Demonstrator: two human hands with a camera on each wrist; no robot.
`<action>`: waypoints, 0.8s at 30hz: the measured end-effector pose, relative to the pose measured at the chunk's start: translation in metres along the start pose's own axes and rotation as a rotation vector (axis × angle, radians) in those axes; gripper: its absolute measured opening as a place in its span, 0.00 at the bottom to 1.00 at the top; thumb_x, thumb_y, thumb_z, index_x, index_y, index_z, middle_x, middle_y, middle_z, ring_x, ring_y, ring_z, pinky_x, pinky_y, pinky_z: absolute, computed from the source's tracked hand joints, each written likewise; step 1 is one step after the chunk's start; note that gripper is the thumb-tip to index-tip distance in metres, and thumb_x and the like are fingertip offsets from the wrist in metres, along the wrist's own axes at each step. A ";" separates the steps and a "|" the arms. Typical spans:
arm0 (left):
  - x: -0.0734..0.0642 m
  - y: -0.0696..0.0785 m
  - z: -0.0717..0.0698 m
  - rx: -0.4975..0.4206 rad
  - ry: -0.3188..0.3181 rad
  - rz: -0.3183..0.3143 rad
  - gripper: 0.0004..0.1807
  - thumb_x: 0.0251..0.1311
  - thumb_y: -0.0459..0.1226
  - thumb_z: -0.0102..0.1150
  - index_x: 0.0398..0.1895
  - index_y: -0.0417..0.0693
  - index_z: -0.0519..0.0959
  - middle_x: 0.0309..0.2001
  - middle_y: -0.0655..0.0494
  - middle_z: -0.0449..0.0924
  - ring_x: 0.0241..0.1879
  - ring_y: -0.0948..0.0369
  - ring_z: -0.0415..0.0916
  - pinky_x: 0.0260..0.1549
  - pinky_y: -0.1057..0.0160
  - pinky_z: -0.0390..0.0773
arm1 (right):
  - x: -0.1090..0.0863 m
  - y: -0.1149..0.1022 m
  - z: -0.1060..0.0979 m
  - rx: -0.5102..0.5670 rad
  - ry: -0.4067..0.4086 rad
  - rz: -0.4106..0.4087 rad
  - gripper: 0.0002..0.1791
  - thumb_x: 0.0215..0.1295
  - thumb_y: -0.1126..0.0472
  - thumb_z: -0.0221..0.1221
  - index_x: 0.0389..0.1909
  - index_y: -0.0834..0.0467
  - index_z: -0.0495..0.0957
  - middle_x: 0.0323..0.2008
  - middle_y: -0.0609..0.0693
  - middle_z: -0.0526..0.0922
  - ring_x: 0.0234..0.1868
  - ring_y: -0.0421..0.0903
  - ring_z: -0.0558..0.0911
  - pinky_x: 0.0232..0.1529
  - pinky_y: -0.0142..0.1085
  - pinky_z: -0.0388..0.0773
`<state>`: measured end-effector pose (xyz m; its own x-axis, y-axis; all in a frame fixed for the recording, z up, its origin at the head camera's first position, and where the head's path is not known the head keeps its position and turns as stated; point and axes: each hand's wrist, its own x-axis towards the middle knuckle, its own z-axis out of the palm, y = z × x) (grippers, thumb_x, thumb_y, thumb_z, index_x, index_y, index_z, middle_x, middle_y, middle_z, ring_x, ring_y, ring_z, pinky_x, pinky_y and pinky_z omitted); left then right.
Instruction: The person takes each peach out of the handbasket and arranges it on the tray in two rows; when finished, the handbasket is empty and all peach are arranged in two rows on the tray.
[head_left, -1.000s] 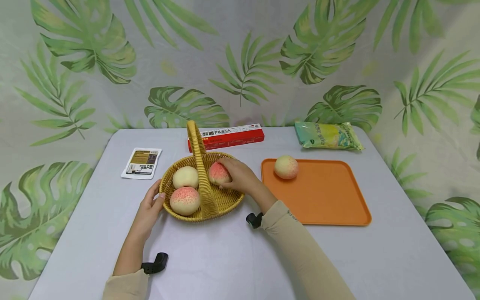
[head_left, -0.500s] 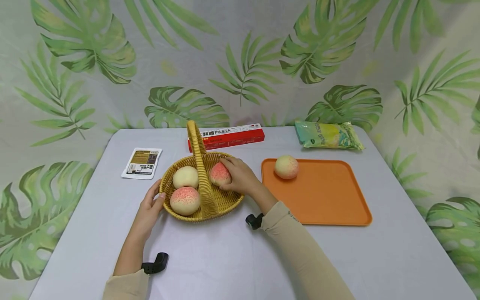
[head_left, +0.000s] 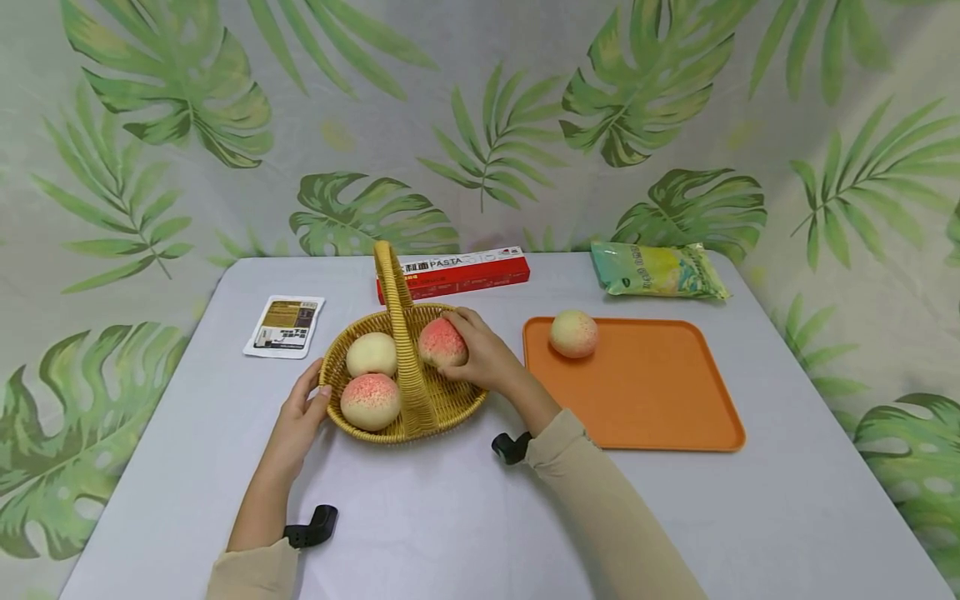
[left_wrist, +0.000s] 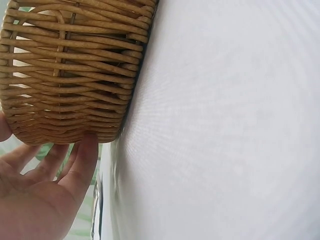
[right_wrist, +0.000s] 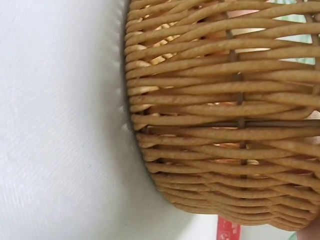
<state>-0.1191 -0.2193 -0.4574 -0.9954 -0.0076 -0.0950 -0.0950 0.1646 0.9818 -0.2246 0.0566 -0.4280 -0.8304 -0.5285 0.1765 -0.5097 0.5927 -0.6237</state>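
Observation:
A yellow wicker basket (head_left: 450, 417) with a tall handle (head_left: 405, 350) stands left of centre. My left hand (head_left: 296, 425) grips its left end, thumb at the rim and fingers along the outer wall; the left wrist view shows the fingers (left_wrist: 82, 165) against the weave. In the basket's left half lie a pale peach (head_left: 371, 354) and a pink-topped peach (head_left: 371, 402). My right hand (head_left: 483, 354) holds a pink peach (head_left: 441, 343) inside the right half, beside the handle. The basket wall (right_wrist: 225, 110) hides that hand's grip in the right wrist view.
An orange tray (head_left: 645, 400) to the right bears one peach (head_left: 574, 334). Behind the basket lies a red and white pasta box (head_left: 465, 275). A green packet (head_left: 660, 271) lies at the back right, a flat white pouch (head_left: 285, 327) at the left.
My right hand and its peach have shifted very slightly, with more of the peach's pink side showing. The left hand and basket hold their place.

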 end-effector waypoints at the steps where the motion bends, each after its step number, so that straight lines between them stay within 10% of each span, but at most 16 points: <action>1: 0.000 0.000 0.000 0.001 0.001 -0.001 0.30 0.69 0.44 0.38 0.71 0.55 0.44 0.66 0.44 0.46 0.62 0.49 0.54 0.51 0.69 0.66 | 0.000 0.000 0.000 0.016 0.006 -0.002 0.46 0.45 0.55 0.69 0.65 0.59 0.58 0.62 0.57 0.57 0.55 0.50 0.67 0.55 0.42 0.66; 24: 0.001 -0.002 -0.001 -0.013 0.002 -0.012 0.30 0.68 0.43 0.39 0.71 0.58 0.44 0.67 0.45 0.46 0.62 0.50 0.53 0.54 0.64 0.64 | -0.030 0.000 -0.064 0.190 0.423 -0.077 0.45 0.41 0.61 0.71 0.63 0.57 0.61 0.60 0.53 0.58 0.57 0.47 0.63 0.54 0.42 0.67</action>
<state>-0.1199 -0.2203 -0.4596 -0.9943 -0.0117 -0.1064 -0.1070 0.1516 0.9826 -0.2143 0.1109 -0.3845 -0.8307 -0.2488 0.4980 -0.5559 0.4189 -0.7180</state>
